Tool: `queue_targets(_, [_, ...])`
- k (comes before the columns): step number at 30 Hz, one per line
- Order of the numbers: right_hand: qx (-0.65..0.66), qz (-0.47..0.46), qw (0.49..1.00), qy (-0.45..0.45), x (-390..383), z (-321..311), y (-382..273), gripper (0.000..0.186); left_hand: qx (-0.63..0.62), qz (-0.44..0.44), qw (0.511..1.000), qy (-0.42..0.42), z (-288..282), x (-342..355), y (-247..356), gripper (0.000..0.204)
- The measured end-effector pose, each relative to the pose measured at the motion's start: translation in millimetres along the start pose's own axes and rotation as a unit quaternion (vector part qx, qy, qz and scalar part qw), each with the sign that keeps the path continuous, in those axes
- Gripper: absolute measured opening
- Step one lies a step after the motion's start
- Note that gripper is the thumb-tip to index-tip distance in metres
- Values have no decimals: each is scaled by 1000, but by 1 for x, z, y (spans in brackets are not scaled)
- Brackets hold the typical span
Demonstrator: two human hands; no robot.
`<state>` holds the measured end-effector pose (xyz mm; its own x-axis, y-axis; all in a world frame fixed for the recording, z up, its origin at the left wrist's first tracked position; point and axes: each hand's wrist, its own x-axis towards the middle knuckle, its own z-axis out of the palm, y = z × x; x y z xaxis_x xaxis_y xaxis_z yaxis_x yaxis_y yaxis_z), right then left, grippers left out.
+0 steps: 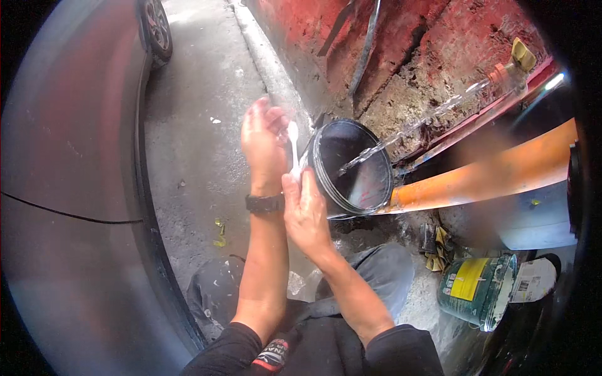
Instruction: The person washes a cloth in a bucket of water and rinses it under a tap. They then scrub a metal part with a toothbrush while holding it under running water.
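Observation:
My left hand (263, 141), with a dark watch on its wrist, is beside a white plastic spoon (293, 135), its fingers loosely bent and partly blurred, holding nothing that I can see. My right hand (307, 216) grips the spoon's lower part, against the near left side of a black bucket (323, 188). Clear water (433, 116) streams from a brass-coloured tap (523, 55) at the upper right down into the bucket.
A grey car (75, 144) fills the left side. A concrete curb (269, 69) runs along a weathered red wall (401, 37). An orange pipe (533, 150) lies right of the bucket, above a tipped green pail (454, 294) and a pale container (533, 222).

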<state>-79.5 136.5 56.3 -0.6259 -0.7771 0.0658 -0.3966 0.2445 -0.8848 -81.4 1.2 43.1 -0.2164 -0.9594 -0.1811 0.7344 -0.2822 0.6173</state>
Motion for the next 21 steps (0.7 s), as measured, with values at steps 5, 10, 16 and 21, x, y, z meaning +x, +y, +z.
queue_targets(5, [3, -104, 994, -36, -6, -28, 9, 16, -192, -146, 966, 93, -48, 33, -33, 18])
queue_targets(10, [3, -184, 980, -72, 2, -32, 3, 23, 113, 11, 981, 160, -23, 14, -45, 22])
queue_targets(16, [1, -97, 991, -95, -4, -32, 13, 28, 186, 177, 963, 80, -23, 20, -53, 21])
queue_targets(21, [-59, -200, 971, -117, 0, -41, 20, 37, 338, 241, 909, 44, -24, 18, -56, 19])
